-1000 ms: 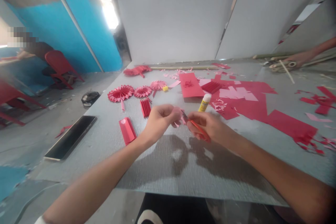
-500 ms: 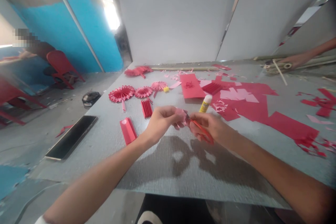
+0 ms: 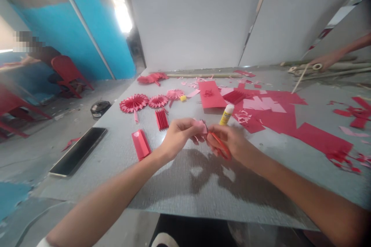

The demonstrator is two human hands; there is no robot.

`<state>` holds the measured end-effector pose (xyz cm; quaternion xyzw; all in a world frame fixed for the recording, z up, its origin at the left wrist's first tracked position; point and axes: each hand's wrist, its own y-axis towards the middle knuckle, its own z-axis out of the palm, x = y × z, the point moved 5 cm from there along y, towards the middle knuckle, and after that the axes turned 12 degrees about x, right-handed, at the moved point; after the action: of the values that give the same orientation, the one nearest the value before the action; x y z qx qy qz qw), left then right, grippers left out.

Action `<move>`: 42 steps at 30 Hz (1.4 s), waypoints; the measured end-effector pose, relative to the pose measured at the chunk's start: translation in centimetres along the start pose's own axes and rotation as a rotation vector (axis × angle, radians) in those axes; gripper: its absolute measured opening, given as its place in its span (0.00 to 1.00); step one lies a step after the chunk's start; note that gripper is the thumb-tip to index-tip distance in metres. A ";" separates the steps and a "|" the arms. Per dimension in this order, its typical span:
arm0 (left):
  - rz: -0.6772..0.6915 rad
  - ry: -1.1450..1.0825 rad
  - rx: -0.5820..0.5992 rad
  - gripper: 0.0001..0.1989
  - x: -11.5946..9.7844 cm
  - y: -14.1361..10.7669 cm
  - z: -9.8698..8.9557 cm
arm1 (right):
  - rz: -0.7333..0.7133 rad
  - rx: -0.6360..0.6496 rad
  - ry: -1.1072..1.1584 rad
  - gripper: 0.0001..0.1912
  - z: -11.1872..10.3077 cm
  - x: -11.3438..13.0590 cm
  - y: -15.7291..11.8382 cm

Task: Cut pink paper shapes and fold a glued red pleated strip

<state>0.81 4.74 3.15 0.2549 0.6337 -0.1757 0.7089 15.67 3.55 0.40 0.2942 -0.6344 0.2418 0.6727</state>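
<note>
Pink paper scrap (image 3: 200,126): pinched in the left hand (image 3: 181,130), thumb and fingertips closed on it, raised above the tabletop (image 3: 261,202). The slips that hung clearly beneath it a second ago no longer show plainly; whether they are cut away or hidden behind the fingers cannot be told. Right hand (image 3: 232,137) is closed round the orange-handled scissors (image 3: 220,145), blades at the scrap's edge; their gap is too small to read. Judgement: trimming is under way, the scrap's outline now looking more compact.

Glue stick (image 3: 227,115): just beyond the right fingers, unmoved. Accordion-folded red piece (image 3: 161,119): left of the left fingers. Pleated rosettes (image 3: 133,103): farther off on that side, likewise unchanged.

Well right of and beyond the fingers, another person's hand (image 3: 327,61) has shifted along the poles (image 3: 297,69); a thin stick (image 3: 300,79) there now slants toward the red sheets (image 3: 281,112).
</note>
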 end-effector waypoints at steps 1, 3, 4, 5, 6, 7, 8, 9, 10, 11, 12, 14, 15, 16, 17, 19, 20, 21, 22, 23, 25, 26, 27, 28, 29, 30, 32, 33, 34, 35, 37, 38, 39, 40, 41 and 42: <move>0.001 0.004 0.004 0.11 0.0 0.0 0.0 | 0.000 -0.001 0.005 0.16 0.1 0.1 0.0; 0.003 0.017 0.011 0.11 0.0 0.0 0.1 | 0.001 -0.006 0.009 0.15 0.2 0.2 0.0; 0.003 0.022 0.014 0.11 0.0 0.0 0.1 | 0.000 -0.007 0.008 0.15 0.2 0.2 0.0; 0.004 0.028 0.015 0.11 0.0 0.0 0.1 | -0.001 -0.008 0.008 0.14 0.2 0.2 0.0; 0.005 0.032 0.017 0.11 0.0 0.0 0.1 | -0.002 -0.007 0.008 0.13 0.2 0.1 0.0; 0.007 0.034 0.017 0.12 0.0 0.0 0.0 | -0.004 -0.005 0.010 0.12 0.2 0.0 0.0; 0.008 0.035 0.018 0.12 0.0 0.0 0.0 | -0.008 -0.001 0.011 0.11 0.2 0.0 0.0; 0.008 0.036 0.020 0.12 0.0 0.0 0.0 | -0.013 0.002 0.012 0.10 0.2 -0.1 0.0; 0.007 0.036 0.023 0.12 0.0 0.0 0.0 | -0.018 0.003 0.010 0.10 0.2 -0.1 0.0; 0.005 0.036 0.025 0.12 0.0 0.1 0.0 | -0.021 0.004 0.006 0.10 0.3 0.0 0.0; 0.002 0.036 0.028 0.12 0.0 0.1 0.0 | -0.022 0.005 0.002 0.10 0.3 0.0 0.0; -0.005 0.040 0.031 0.13 0.0 0.1 0.0 | -0.019 0.001 -0.008 0.11 0.3 0.2 0.0; -0.009 0.042 0.029 0.13 0.0 0.0 0.0 | -0.014 -0.003 -0.012 0.11 0.3 0.2 0.0; -0.011 0.044 0.026 0.13 0.0 0.0 0.0 | -0.008 -0.010 -0.014 0.12 0.3 0.2 0.0; -0.011 0.046 0.017 0.13 0.0 0.0 0.0 | -0.003 -0.018 -0.015 0.12 0.2 0.1 0.0; -0.004 0.048 -0.016 0.12 -0.1 0.0 -0.1 | 0.003 -0.043 -0.012 0.14 0.0 -0.1 0.0; 0.000 0.049 -0.034 0.12 -0.2 0.0 -0.2 | 0.004 -0.057 -0.009 0.15 -0.1 -0.2 0.0; 0.005 0.050 -0.052 0.12 -0.2 0.0 -0.3 | 0.002 -0.071 -0.005 0.15 -0.2 -0.4 0.0; 0.009 0.052 -0.065 0.11 -0.3 0.0 -0.4 | 0.000 -0.080 0.000 0.16 -0.3 -0.4 0.0; 0.009 0.055 -0.073 0.11 -0.3 0.0 -0.4 | -0.004 -0.087 0.006 0.16 -0.3 -0.4 0.0; 0.004 0.063 -0.073 0.12 -0.3 0.0 -0.5 | -0.010 -0.091 0.013 0.16 -0.2 -0.4 0.0; -0.001 0.068 -0.067 0.11 -0.3 0.1 -0.4 | -0.013 -0.091 0.014 0.16 -0.2 -0.3 0.0; -0.005 0.071 -0.060 0.11 -0.3 0.0 -0.4 | -0.015 -0.091 0.012 0.16 -0.1 -0.2 0.1; -0.009 0.074 -0.052 0.11 -0.3 0.0 -0.4 | -0.015 -0.092 0.008 0.16 -0.1 -0.2 0.1; -0.012 0.077 -0.045 0.11 -0.3 0.0 -0.3 | -0.013 -0.094 0.003 0.17 -0.1 -0.1 0.1; -0.013 0.081 -0.041 0.11 -0.3 0.0 -0.3 | -0.010 -0.097 -0.002 0.17 -0.1 -0.2 0.1; -0.014 0.087 -0.048 0.11 -0.3 0.0 -0.3 | 0.001 -0.109 -0.010 0.18 -0.2 -0.3 0.1; -0.012 0.088 -0.059 0.11 -0.2 0.0 -0.4 | 0.008 -0.115 -0.013 0.18 -0.3 -0.3 0.1; -0.011 0.089 -0.071 0.11 -0.2 0.0 -0.5 | 0.014 -0.120 -0.015 0.18 -0.3 -0.4 0.0; -0.008 0.089 -0.083 0.11 -0.2 0.0 -0.6 | 0.019 -0.124 -0.017 0.18 -0.3 -0.4 0.0; -0.006 0.092 -0.098 0.12 -0.1 0.0 -0.7 | 0.025 -0.125 -0.023 0.18 -0.4 -0.4 -0.1; -0.006 0.098 -0.099 0.12 -0.1 0.0 -0.7 | 0.024 -0.124 -0.026 0.18 -0.4 -0.4 -0.1; -0.003 0.108 -0.097 0.12 -0.1 0.0 -0.8 | 0.022 -0.122 -0.028 0.19 -0.4 -0.4 -0.1; 0.000 0.120 -0.092 0.12 -0.2 0.0 -0.8 | 0.020 -0.119 -0.030 0.19 -0.4 -0.5 -0.1; 0.001 0.136 -0.082 0.12 -0.3 0.0 -0.9 | 0.020 -0.114 -0.030 0.19 -0.5 -0.6 -0.1; 0.001 0.153 -0.072 0.12 -0.4 0.0 -0.9 | 0.020 -0.109 -0.028 0.19 -0.5 -0.7 0.0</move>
<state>0.04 5.24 3.50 0.2421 0.6920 -0.1324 0.6671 16.00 3.92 -0.35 0.2540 -0.6588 0.2094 0.6765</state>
